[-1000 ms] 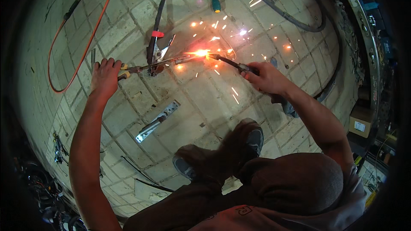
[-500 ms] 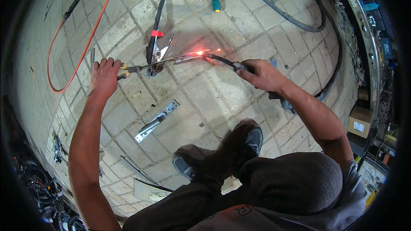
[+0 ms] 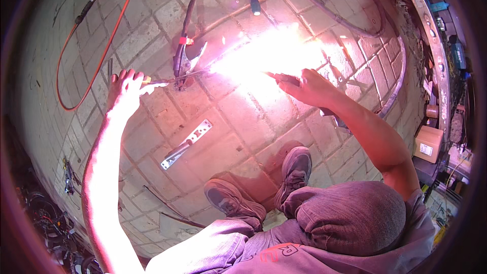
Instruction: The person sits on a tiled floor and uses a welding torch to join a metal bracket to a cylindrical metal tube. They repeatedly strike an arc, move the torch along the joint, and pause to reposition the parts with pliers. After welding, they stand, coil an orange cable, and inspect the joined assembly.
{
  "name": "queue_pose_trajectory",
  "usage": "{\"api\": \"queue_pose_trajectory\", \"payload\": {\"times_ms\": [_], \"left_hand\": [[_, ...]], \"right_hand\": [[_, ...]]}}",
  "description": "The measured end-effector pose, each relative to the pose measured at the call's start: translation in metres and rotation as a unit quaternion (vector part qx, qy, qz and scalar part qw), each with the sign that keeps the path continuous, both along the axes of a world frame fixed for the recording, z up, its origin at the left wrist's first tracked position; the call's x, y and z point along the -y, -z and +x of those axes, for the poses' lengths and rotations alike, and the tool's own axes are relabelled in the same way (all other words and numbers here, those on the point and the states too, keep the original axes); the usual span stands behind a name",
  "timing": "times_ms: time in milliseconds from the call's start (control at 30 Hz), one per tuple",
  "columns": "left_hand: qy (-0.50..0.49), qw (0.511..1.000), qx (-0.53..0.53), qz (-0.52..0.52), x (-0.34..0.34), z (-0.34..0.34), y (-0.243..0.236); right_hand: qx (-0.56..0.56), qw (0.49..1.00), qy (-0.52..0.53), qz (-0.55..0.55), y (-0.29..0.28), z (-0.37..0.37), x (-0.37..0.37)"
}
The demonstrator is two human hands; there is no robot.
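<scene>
My left hand (image 3: 125,89) is closed around yellow-and-black-handled pliers (image 3: 160,82), whose jaws point right at a thin metal piece (image 3: 197,73) on the floor. Opposite it, my right hand (image 3: 310,89) grips a welding torch (image 3: 285,79), its nozzle lost in a blinding white-pink arc (image 3: 269,53). The glare hides the weld spot and the right end of the metal piece. Beside the work stands a ground clamp (image 3: 185,63) on a dark cable with red tape. Nearer to me lies a perforated metal plate (image 3: 204,127) with a short tube on it.
A green-handled screwdriver (image 3: 254,4) lies beyond the arc. Thick black cable (image 3: 324,7) loops across the far right of the paved floor. An orange cable (image 3: 104,63) curves at left. My shoes (image 3: 297,167) are close by; a cardboard box (image 3: 427,143) sits at right.
The small red-orange glow at the torch tip has flared into a large white arc that lights my left arm and the floor. Both hands stay in nearly the same place.
</scene>
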State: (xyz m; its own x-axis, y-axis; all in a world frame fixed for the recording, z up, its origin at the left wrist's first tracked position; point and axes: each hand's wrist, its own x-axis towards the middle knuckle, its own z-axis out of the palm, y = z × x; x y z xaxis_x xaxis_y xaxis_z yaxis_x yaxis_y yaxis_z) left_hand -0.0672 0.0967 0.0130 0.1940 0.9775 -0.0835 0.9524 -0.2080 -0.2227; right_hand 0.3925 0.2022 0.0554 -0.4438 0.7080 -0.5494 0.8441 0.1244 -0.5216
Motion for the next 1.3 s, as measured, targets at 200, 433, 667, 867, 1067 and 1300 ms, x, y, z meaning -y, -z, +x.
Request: {"api": "queue_pose_trajectory", "payload": {"times_ms": [200,433,667,867,1067,1300], "left_hand": [[0.022,1.000,-0.019,0.009,-0.003,0.000,0.008],[-0.046,0.992,-0.077,-0.094,-0.004,0.012,-0.007],[-0.081,0.989,-0.060,-0.112,-0.008,0.016,-0.011],[-0.077,0.989,-0.075,-0.103,-0.007,0.019,-0.014],[-0.048,0.992,-0.085,-0.078,-0.007,0.011,-0.008],[0.031,0.999,0.004,0.013,-0.004,-0.003,0.009]], "right_hand": [[-0.023,1.000,-0.002,0.013,0.008,0.006,0.001],[-0.084,0.996,-0.001,-0.019,0.009,0.011,0.002],[-0.068,0.997,0.001,-0.036,0.005,0.016,0.005],[-0.082,0.996,-0.016,-0.017,0.010,0.011,0.003],[-0.021,1.000,-0.001,0.003,0.018,0.012,0.003],[-0.073,0.996,0.032,0.038,0.028,0.016,0.007]]}}
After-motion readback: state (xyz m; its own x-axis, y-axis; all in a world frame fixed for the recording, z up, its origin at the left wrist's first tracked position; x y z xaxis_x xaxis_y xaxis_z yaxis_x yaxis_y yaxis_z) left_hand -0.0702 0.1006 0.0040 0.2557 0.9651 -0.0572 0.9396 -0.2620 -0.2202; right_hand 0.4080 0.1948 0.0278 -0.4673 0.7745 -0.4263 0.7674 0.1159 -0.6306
